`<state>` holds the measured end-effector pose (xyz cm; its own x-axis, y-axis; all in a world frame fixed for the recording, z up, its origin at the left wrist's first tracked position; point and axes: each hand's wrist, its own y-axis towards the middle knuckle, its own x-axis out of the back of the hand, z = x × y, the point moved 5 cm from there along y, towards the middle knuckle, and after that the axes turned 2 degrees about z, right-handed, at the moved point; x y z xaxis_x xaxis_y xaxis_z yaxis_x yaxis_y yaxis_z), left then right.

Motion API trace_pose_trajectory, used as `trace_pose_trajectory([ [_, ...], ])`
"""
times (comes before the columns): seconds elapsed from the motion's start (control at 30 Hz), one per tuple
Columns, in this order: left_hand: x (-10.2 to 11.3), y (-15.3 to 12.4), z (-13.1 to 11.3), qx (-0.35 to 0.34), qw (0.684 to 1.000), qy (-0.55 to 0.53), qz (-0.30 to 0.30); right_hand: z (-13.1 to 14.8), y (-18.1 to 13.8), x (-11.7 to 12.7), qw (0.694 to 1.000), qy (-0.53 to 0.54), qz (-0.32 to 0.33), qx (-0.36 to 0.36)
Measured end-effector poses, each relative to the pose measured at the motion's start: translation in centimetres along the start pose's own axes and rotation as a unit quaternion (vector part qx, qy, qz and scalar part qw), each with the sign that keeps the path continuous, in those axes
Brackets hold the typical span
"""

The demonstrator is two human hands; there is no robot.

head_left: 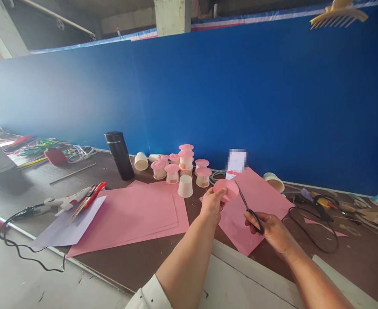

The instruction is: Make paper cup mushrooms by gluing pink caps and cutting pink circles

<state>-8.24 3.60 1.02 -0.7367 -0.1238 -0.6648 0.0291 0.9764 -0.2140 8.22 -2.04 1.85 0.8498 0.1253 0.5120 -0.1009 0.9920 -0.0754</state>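
Note:
Between the thumb and fingers of my left hand [212, 205] is a round piece of pink paper [230, 189]. My right hand [271, 231] grips the black handles of a pair of scissors [246, 201], whose blades point up toward the right edge of the disc. Whether the blades touch the paper I cannot tell. Beneath both hands lies a pink paper sheet [256, 201] on the dark table. Just beyond my left hand, an upside-down paper cup [185, 186] stands in front of several cups topped with pink discs [203, 172].
Pink sheets [134, 214] and a lilac sheet [79, 223] spread to the left, with a glue gun [68, 199] and red cutter [94, 193]. A black flask [120, 156] stands behind them. Black cable [318, 249] loops at right. The blue panel [240, 94] bounds the table's back.

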Motion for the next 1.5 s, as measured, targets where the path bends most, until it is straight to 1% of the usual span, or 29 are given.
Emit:
trace_pose_trajectory([
  [0.23, 0.12, 0.22, 0.14, -0.004, 1.0, 0.008, 0.0, 0.15, -0.2, -0.21, 1.0, 0.017, 0.006, -0.006],
  [0.53, 0.08, 0.23, 0.04, -0.011, 0.998, 0.054, -0.004, 0.4, -0.35, -0.3, 1.0, 0.018, 0.006, 0.003],
  [1.3, -0.02, 0.01, -0.1, -0.012, 0.998, 0.056, -0.003, 0.13, -0.25, -0.29, 1.0, 0.013, 0.003, 0.005],
  [1.5, 0.0, 0.1, -0.02, -0.015, 0.998, 0.064, 0.0, 0.74, -0.42, -0.19, 1.0, -0.002, 0.004, 0.005],
])
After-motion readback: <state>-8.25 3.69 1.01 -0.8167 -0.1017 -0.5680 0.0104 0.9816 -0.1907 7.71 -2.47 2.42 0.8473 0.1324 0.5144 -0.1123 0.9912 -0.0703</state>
